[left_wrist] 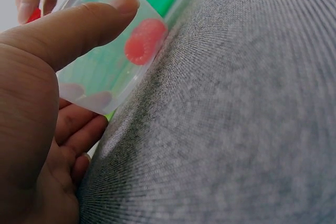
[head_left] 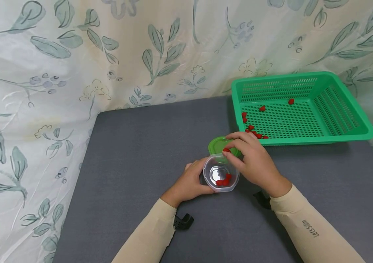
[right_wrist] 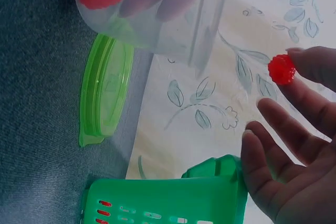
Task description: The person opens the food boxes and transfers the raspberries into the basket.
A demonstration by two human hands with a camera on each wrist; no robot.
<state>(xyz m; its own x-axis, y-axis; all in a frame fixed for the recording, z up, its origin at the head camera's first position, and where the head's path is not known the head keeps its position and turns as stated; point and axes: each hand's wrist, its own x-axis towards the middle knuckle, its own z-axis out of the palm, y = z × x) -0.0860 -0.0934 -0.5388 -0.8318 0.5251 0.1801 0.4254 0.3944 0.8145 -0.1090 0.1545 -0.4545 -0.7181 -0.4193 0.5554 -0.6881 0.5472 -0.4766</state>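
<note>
My left hand (head_left: 191, 182) grips a clear plastic tub (head_left: 213, 174) from its left side, thumb and fingers around its wall. A few red raspberries (head_left: 225, 182) lie at the bottom of the tub. Between thumb and index finger, my right hand (head_left: 253, 159) pinches another raspberry (right_wrist: 282, 70), just above the tub's far rim. Its other fingers are spread apart in the right wrist view. Behind the tub, a light green lid (right_wrist: 107, 87) lies on the dark table; the right hand partly covers it in the head view.
At the back right stands a green slotted basket (head_left: 324, 140) with several raspberries (head_left: 250, 127), mostly along its left end and near wall. The grey cloth-covered table (head_left: 133, 164) extends left of the hands. A leaf-patterned curtain (head_left: 120, 58) hangs along the back and left edges.
</note>
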